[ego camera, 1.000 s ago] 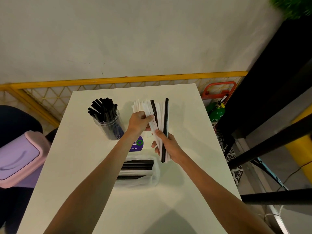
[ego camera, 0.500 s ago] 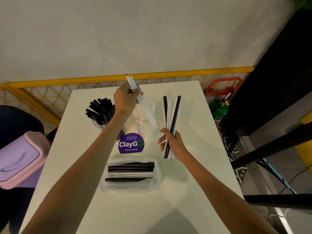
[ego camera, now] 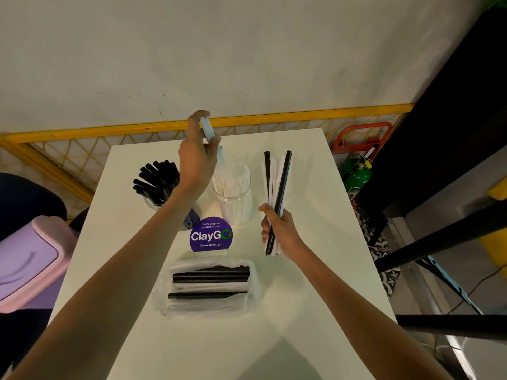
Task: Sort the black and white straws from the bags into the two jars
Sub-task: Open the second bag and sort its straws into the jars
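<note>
Two worries: left hand (ego camera: pixel 196 160) pinches a white straw (ego camera: pixel 208 131) that could snag in the packed white jar (ego camera: pixel 233 204), and the mixed bundle (ego camera: pixel 277 182) right hand (ego camera: pixel 278 230) grips at 3 o'clock could slip.

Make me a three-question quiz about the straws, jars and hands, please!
1. Where is the straw bag? A) on the table, nearer the person than the ClayGo sticker; B) behind the jars; C) on the floor.
2. What colour are the straws in the jar partly hidden by the left arm? A) white; B) red; C) black.
3. What is the left hand doing? A) lying flat on the table; B) holding white straws above the white-straw jar; C) gripping the bag.

Answers: 1 A, the bag lies below the sticker in the view; 2 C, black tips fan out of that jar; 3 B, it grips white straws over that jar.
</note>
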Available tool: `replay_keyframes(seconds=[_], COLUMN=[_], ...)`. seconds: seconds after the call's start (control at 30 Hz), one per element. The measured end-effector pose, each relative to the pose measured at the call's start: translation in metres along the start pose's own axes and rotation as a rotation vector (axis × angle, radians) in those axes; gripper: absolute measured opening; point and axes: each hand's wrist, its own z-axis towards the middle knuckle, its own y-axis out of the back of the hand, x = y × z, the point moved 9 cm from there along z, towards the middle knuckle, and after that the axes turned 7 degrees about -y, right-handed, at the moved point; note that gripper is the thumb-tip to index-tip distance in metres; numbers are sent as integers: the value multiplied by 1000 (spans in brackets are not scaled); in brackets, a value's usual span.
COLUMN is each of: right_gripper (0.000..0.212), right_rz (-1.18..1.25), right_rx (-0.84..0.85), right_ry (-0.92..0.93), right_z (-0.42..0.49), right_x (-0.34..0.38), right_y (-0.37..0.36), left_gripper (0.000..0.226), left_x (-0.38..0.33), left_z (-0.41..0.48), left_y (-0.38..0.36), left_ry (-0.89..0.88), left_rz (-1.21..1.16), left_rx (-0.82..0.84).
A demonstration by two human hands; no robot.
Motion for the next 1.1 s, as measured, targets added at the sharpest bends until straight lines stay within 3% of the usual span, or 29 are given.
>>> replay_keyframes(seconds=[0.2, 0.37, 0.93, 1.1], right_gripper=[16, 15, 17, 17], right_rz=[-5, 2, 17, 44], right_rx=[23, 31, 62, 73], right_ry=[-18, -15, -60, -71], right_z=[2, 3, -3, -1], right_x=[0, 0, 3, 4], right_y=[-6, -8, -14, -17], left_gripper=[52, 44, 26, 32], left_x=[-5, -17, 5, 20], left_z=[-8, -8, -57, -83], left_y=[-16, -21, -55, -76], left_ry=[-90, -181, -158, -307], left_rz=[46, 70, 204, 390], left_rx=[40, 71, 165, 308])
